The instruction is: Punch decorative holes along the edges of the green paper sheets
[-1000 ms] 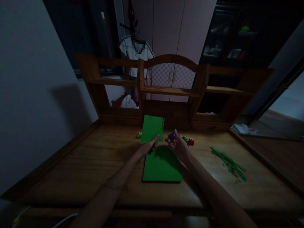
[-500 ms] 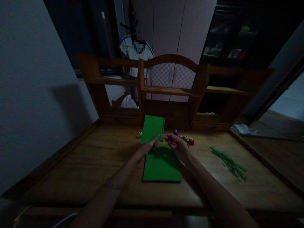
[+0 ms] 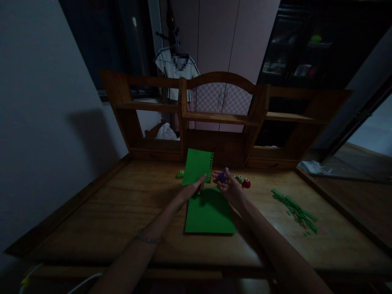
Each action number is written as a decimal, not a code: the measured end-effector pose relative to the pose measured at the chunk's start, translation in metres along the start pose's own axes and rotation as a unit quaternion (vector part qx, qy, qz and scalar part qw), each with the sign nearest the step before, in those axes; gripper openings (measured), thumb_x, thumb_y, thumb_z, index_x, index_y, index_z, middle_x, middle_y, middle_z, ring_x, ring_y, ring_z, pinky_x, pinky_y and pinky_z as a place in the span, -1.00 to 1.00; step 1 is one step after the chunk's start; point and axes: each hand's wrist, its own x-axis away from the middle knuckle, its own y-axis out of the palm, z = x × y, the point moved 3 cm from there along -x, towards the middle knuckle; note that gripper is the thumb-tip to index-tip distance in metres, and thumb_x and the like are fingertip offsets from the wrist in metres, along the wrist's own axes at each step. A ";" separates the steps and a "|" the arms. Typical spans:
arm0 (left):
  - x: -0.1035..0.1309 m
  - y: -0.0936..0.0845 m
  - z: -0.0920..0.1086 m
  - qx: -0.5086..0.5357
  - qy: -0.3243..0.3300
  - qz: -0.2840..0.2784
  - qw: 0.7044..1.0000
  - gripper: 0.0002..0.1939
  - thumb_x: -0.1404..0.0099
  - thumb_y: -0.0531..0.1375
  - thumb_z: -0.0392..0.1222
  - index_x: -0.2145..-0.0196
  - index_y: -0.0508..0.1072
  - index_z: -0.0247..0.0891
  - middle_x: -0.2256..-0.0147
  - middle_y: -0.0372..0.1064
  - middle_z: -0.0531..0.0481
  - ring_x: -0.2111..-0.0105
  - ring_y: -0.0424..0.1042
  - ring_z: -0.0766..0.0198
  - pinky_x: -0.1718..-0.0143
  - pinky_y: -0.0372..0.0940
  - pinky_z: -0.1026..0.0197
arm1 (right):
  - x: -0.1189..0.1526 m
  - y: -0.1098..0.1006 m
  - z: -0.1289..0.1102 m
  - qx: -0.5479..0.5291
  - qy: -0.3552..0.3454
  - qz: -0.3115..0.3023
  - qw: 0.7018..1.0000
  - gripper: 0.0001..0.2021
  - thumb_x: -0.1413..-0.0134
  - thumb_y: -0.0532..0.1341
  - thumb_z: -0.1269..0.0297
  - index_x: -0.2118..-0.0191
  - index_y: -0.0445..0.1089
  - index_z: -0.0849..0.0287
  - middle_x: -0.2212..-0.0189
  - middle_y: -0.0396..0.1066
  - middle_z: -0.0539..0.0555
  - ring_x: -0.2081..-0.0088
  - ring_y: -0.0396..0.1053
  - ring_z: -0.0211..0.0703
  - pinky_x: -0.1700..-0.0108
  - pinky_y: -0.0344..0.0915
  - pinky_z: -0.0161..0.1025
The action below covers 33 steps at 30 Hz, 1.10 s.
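My left hand [image 3: 196, 188] is closed on the lower right corner of a green paper sheet [image 3: 197, 164], raised at a tilt. A row of small holes runs down the sheet's right edge. Just right of that edge, my right hand [image 3: 231, 188] holds a small purple craft punch [image 3: 221, 176] between thumb and fingers, apart from the paper. Beneath both hands lies a flat green stack of paper [image 3: 211, 214]. Behind the right hand sit a green punch [image 3: 239, 178] and a red punch [image 3: 246, 183], partly covered. Another green punch [image 3: 180, 174] is left of the sheet.
Green paper strips [image 3: 294, 208] and scraps lie in a heap on the right of the wooden desk [image 3: 122, 216]. A wooden shelf unit [image 3: 220, 118] rises along the back edge. A wall [image 3: 39, 134] stands at the left.
My right hand has shifted slightly and its fingers have spread, showing more of the purple punch. My left hand and the sheet have hardly moved.
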 end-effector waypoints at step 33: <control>-0.001 -0.002 0.000 -0.029 -0.033 0.023 0.999 -0.37 -0.20 -0.16 0.35 0.68 0.22 -0.22 0.69 0.17 0.06 0.60 0.21 0.31 0.39 0.12 0.22 | -0.016 -0.031 0.001 -0.016 -0.041 0.003 0.999 -0.54 -0.01 0.06 -0.22 0.47 0.27 0.12 0.78 -0.03 -0.13 0.73 -0.08 -0.35 0.68 -0.01 -0.37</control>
